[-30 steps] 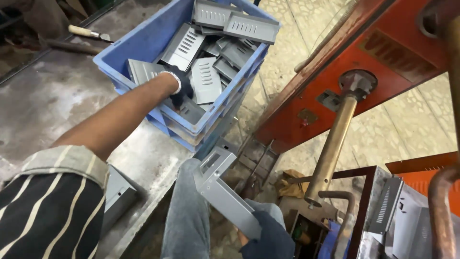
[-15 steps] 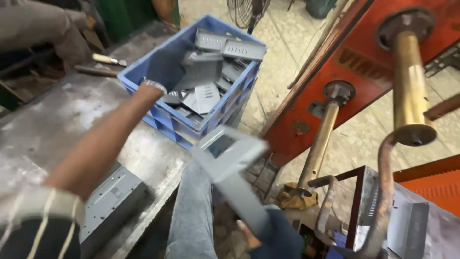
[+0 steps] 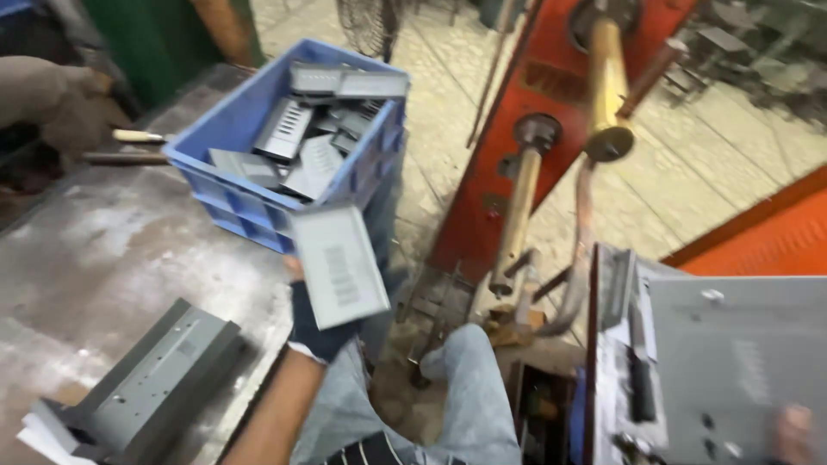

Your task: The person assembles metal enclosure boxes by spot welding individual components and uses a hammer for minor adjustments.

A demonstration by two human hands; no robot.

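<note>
Your left hand (image 3: 320,331), in a dark glove, is closed on the lower edge of a flat grey metal plate (image 3: 340,265) and holds it up in the air just off the right edge of the worktop (image 3: 103,258), in front of the near right corner of the blue crate (image 3: 258,202). The plate has a block of narrow vent slots near its middle and looks like thin stamped sheet: light enough for one hand, stiff, not fragile, but probably sharp at the cut edges and slick on the bare faces. A pinch at one edge, as you have it, lets the plate swing; a grip nearer the middle of a long side, clear of the slots, would likely steady it. Keep the glove between your fingers and the edge.

Your right hand (image 3: 788,430) shows only as a blur at the bottom right corner, against a large grey panel (image 3: 732,362); I cannot tell whether it is open or closed.

The crate sits toward the far right corner of the worktop, filled with more slotted plates (image 3: 297,138) lying loose and overlapping, so they may slide on each other when you lift one. A long grey housing (image 3: 151,383) lies at the near edge of the worktop. Beyond the crate stands a red machine frame (image 3: 517,129) with brass-coloured rods (image 3: 515,215). Another person's sleeve (image 3: 43,90) shows at the far left.
</note>
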